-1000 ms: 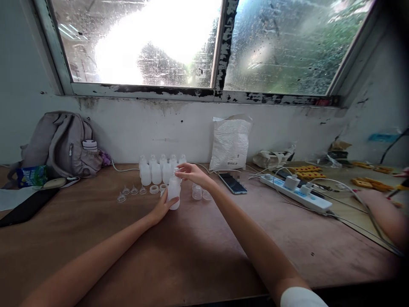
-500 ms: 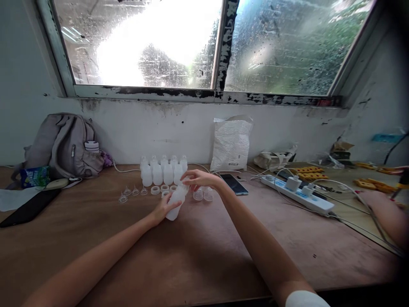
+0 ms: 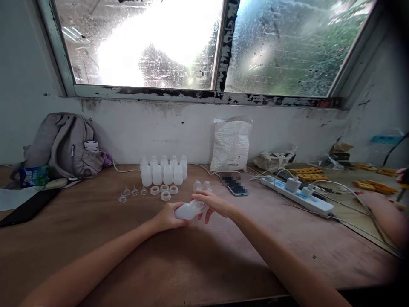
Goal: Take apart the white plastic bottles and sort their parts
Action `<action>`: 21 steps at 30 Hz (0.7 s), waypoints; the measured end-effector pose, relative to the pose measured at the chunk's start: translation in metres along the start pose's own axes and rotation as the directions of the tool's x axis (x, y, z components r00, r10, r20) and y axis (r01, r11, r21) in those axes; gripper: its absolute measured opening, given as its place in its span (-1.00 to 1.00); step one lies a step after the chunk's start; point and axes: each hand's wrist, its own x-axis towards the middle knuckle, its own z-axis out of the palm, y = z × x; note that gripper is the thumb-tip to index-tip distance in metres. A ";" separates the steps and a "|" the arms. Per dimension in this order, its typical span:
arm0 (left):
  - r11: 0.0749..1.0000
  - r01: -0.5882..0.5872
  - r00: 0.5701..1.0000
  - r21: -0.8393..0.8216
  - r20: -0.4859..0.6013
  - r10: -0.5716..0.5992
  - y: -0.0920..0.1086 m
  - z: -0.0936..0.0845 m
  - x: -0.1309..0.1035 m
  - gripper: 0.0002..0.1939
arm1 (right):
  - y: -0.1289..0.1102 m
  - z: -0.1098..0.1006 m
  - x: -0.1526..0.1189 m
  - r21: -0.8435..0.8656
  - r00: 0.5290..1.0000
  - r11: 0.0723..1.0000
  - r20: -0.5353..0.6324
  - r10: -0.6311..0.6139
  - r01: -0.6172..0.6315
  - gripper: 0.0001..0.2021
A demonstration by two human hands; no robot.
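Note:
My left hand is wrapped around the body of a frosted white baby bottle, tilted nearly flat above the table with its top to the right. The fingers of my right hand close around the top end, partly hiding it. Just beyond are clear dome caps. White collar rings lie to the left, and farther left are several clear bottle nipples. Behind them several capped baby bottles stand upright in rows.
A phone lies behind my right hand. To its right are a white power strip with chargers and trailing cables, and another person's arm. A white plastic bag leans on the wall. At left sit a backpack and a black flat item.
Both hands have moved right with the bottle, which has tipped from a steep slant to nearly flat. My right hand has come lower, uncovering the rings and dome caps.

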 end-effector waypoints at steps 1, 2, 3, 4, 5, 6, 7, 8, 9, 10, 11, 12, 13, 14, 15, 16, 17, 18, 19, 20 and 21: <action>0.999 -0.018 1.000 0.031 0.001 0.018 0.003 0.001 -0.001 -0.50 | 0.000 0.000 -0.003 0.045 0.999 0.999 0.049 0.013 -0.015 -0.64; 0.998 -0.038 0.999 0.058 0.008 0.038 0.006 0.001 -0.002 -0.51 | -0.001 -0.001 -0.007 0.084 0.994 0.996 0.106 0.031 -0.040 -0.62; 0.995 -0.058 0.998 0.083 0.023 0.056 0.010 0.001 -0.003 -0.53 | -0.002 -0.003 -0.010 0.116 0.985 0.991 0.166 0.051 -0.071 -0.58; 0.992 -0.074 0.997 0.104 0.043 0.070 0.013 0.001 -0.003 -0.56 | -0.003 -0.004 -0.012 0.142 0.974 0.984 0.217 0.072 -0.104 -0.54; 0.989 -0.087 0.995 0.123 0.064 0.079 0.015 0.001 -0.003 -0.59 | -0.004 -0.006 -0.014 0.162 0.964 0.978 0.251 0.091 -0.134 -0.49; 0.986 -0.093 0.993 0.138 0.081 0.083 0.016 0.001 -0.003 -0.62 | -0.004 -0.007 -0.015 0.176 0.959 0.972 0.262 0.104 -0.154 -0.46; 0.984 -0.092 0.993 0.153 0.091 0.079 0.017 0.001 -0.003 -0.63 | -0.003 -0.007 -0.015 0.188 0.963 0.969 0.248 0.108 -0.157 -0.44; 0.983 -0.081 0.994 0.165 0.091 0.067 0.016 0.001 -0.002 -0.63 | -0.001 -0.007 -0.015 0.200 0.972 0.970 0.214 0.098 -0.142 -0.44; 0.983 -0.062 0.995 0.174 0.082 0.048 0.015 0.000 -0.002 -0.62 | 0.002 -0.005 -0.013 0.211 0.983 0.971 0.169 0.077 -0.113 -0.46; 0.983 -0.039 0.997 0.178 0.071 0.027 0.013 0.000 -0.001 -0.60 | 0.005 -0.004 -0.011 0.223 0.992 0.972 0.118 0.047 -0.072 -0.47; 0.984 -0.017 0.998 0.179 0.060 0.007 0.011 -0.001 -0.001 -0.58 | 0.008 -0.001 -0.009 0.237 0.998 0.971 0.063 0.012 -0.026 -0.48; 0.984 -0.002 0.999 0.178 0.050 -0.007 0.009 -0.002 0.000 -0.57 | 0.011 0.001 -0.007 0.253 1.000 0.967 0.015 -0.019 0.015 -0.49; 0.984 0.006 0.999 0.176 0.041 -0.013 0.008 -0.003 0.000 -0.57 | 0.013 0.003 -0.005 0.274 0.999 0.961 -0.019 -0.037 0.041 -0.49; 0.985 0.008 0.999 0.174 0.033 -0.014 0.007 -0.003 0.000 -0.58 | 0.014 0.005 -0.003 0.300 0.999 0.953 -0.033 -0.041 0.049 -0.48; 0.984 0.005 0.999 0.178 0.033 -0.011 0.007 -0.004 0.000 -0.59 | 0.015 0.006 -0.002 0.328 0.999 0.944 -0.029 -0.032 0.040 -0.47; 0.983 -0.003 0.999 0.184 0.038 -0.004 0.007 -0.004 -0.001 -0.59 | 0.015 0.007 -0.002 0.355 1.000 0.935 -0.015 -0.014 0.019 -0.45; 0.981 -0.012 0.999 0.192 0.049 0.002 0.009 -0.005 -0.001 -0.60 | 0.015 0.007 -0.001 0.374 1.000 0.927 0.007 0.010 -0.012 -0.43; 0.980 -0.020 0.998 0.199 0.066 0.007 0.010 -0.005 -0.001 -0.60 | 0.015 0.008 -0.001 0.382 0.999 0.923 0.024 0.035 -0.041 -0.41; 0.978 -0.027 0.996 0.207 0.084 0.010 0.011 -0.005 -0.001 -0.59 | 0.015 0.008 -0.001 0.383 0.998 0.921 0.030 0.055 -0.062 -0.39; 0.976 -0.034 0.995 0.214 0.098 0.013 0.013 -0.005 -0.001 -0.59 | 0.015 0.009 -0.002 0.383 0.997 0.921 0.027 0.068 -0.073 -0.38; 0.975 -0.038 0.994 0.219 0.107 0.015 0.014 -0.005 -0.002 -0.58 | 0.015 0.010 -0.002 0.383 0.997 0.921 0.016 0.073 -0.074 -0.38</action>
